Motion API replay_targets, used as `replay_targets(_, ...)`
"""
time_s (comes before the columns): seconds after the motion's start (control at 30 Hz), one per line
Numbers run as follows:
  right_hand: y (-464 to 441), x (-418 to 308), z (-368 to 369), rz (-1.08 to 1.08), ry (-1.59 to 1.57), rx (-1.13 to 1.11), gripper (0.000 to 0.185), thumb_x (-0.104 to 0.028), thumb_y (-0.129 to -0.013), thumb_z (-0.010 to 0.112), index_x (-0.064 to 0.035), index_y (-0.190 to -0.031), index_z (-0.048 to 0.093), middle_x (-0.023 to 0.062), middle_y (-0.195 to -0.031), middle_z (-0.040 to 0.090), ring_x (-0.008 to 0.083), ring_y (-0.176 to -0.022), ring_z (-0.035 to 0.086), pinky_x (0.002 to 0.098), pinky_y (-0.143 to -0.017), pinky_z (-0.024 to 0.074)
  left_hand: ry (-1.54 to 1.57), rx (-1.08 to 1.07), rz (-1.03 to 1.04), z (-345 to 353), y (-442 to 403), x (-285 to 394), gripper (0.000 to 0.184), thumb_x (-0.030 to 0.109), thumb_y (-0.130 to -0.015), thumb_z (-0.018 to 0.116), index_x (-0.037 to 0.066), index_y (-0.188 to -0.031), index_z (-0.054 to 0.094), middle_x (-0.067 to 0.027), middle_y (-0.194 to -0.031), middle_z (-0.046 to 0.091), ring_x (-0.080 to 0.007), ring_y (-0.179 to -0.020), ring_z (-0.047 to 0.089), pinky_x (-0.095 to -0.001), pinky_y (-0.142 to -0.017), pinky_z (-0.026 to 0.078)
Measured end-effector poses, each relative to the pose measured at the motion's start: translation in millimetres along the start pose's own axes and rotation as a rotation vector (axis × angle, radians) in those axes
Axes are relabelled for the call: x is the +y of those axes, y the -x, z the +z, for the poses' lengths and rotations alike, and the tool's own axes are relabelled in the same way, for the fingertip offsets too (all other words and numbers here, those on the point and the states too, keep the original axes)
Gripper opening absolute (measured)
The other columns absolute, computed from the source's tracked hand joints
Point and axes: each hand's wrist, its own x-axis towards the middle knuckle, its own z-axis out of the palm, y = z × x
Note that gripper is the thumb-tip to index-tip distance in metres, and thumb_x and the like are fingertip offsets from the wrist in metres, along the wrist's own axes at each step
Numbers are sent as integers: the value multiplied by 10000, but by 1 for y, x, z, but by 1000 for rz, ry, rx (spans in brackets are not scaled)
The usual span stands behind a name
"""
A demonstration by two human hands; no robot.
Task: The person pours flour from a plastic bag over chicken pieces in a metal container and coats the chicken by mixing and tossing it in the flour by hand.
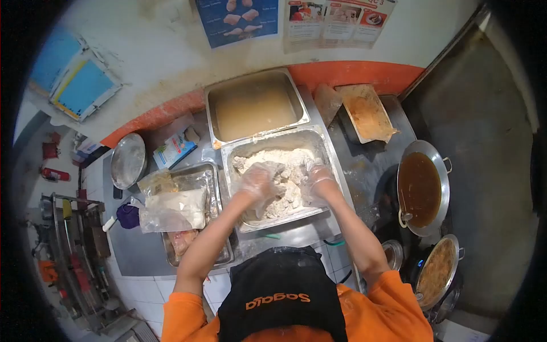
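A steel pan [272, 226] holds white flour with several flour-coated lumps [292, 165] in it. Both hands wear clear plastic gloves and reach down into this pan. On the left side, my left hand [257, 181] has curled fingers pressed into the floured lumps; whatever is under them is hidden. Close to the pan's right wall, my right hand [320, 176] bends down into the flour, its fingertips partly covered. Directly behind stands a second steel pan [299, 121] of cloudy, yellowish liquid.
Left of the flour stands a metal tray [215, 188] with a plastic bag [176, 208] and raw meat [181, 240]. A round metal bowl [129, 161] is farther left. On the right are a lined container [367, 117], a wok of brown liquid [421, 188] and a bubbling pan [437, 265].
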Motion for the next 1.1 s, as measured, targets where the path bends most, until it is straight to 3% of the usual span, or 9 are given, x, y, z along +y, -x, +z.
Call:
replay_targets(0.07,-4,0,-9,-12,-22,-99,360,-255,-781,726,15,-1010,662,265,-1024,648,399,-976,634,427,-850,511,-183,0,-136,65,-15,-34,366,233,-800,723,102,-1137,667,-192,-1051,683,-307,-990,667,-387,-837,544)
replay_targets(0.2,-4,14,10,-75,-227,-73,284,-211,-777,715,4,-958,673,263,-1022,646,390,-974,637,435,-851,508,242,421,-274,12,-12,12,213,235,-833,667,85,-984,670,-179,-885,696,-339,-779,676,-428,-712,531)
replay_targets(0.4,-4,-11,-26,-90,53,-135,372,-276,-724,754,0,-966,691,238,-1021,672,375,-992,647,426,-850,525,147,409,-111,-5,-13,-14,309,271,-846,673,66,-1073,628,-163,-883,691,-328,-823,668,-415,-751,522)
replay_targets(0.53,-31,-5,11,-221,145,55,324,-217,-712,736,-9,-958,704,219,-1027,682,360,-978,661,423,-854,527,244,476,34,-29,-11,-15,374,303,-820,714,72,-1104,642,-174,-909,691,-325,-832,668,-411,-755,522)
replay_targets(0.67,-31,-26,-14,-240,132,-244,302,-188,-711,723,-24,-965,710,220,-1010,685,354,-962,669,434,-843,529,62,175,-185,-42,-3,-13,417,279,-767,768,63,-1108,666,-173,-978,698,-281,-868,679,-380,-771,524)
replay_targets(0.73,-25,-42,-55,-241,244,-327,330,-184,-746,697,-28,-1036,692,225,-1080,665,350,-1021,648,415,-873,520,226,325,-92,-41,-11,-19,450,273,-716,790,66,-1099,674,-183,-953,700,-317,-837,674,-395,-760,530)
replay_targets(0.83,-35,-20,-39,-355,93,-164,383,-256,-836,640,-28,-1143,643,205,-1174,639,318,-1094,622,371,-911,502,345,380,12,-35,-10,-31,485,265,-692,799,60,-1113,671,-191,-966,699,-337,-842,674,-397,-768,532)
replay_targets(0.93,-38,12,14,-168,-512,89,385,-308,-923,546,-38,-1192,600,181,-1193,631,290,-1102,608,358,-926,482,313,304,2,-44,-14,-31,552,239,-700,791,45,-1189,622,-207,-1052,679,-341,-905,665,-394,-809,523)
replay_targets(1.1,-5,-41,-13,-267,-656,256,359,-292,-936,508,-44,-1179,598,191,-1106,649,314,-1024,617,395,-923,483,92,37,-138,-27,-28,-24,754,207,-704,793,30,-1357,460,-229,-1195,611,-361,-1034,619,-410,-901,493)
